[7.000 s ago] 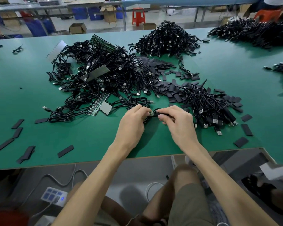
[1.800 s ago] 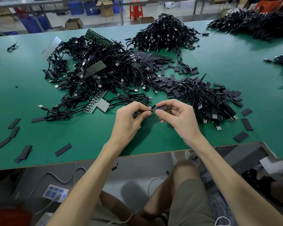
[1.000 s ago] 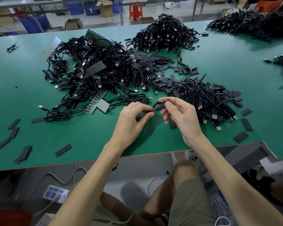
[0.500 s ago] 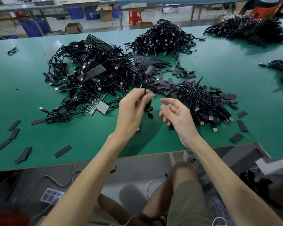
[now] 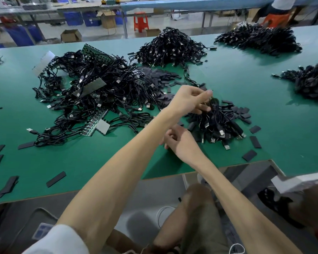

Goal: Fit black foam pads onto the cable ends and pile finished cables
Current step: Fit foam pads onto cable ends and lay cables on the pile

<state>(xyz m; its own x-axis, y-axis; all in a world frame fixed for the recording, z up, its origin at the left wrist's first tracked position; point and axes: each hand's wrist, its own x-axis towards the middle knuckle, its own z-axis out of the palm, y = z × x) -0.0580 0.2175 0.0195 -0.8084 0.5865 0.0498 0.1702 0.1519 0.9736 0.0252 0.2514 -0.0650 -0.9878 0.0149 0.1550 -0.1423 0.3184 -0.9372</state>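
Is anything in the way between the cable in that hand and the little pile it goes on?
Nothing visible is in the way. The left hand pinches the cable right over the near pile of cables, with only air between them. The right hand sits lower and closer in, not under the cable.

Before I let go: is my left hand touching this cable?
Touching. Head view: fingers of the left hand pinch the cable above the near pile.

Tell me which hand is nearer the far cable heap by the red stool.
Left. The left hand is over the near cable pile, closer to the far cable heap; the right hand is closer to the person, near the table's front edge.
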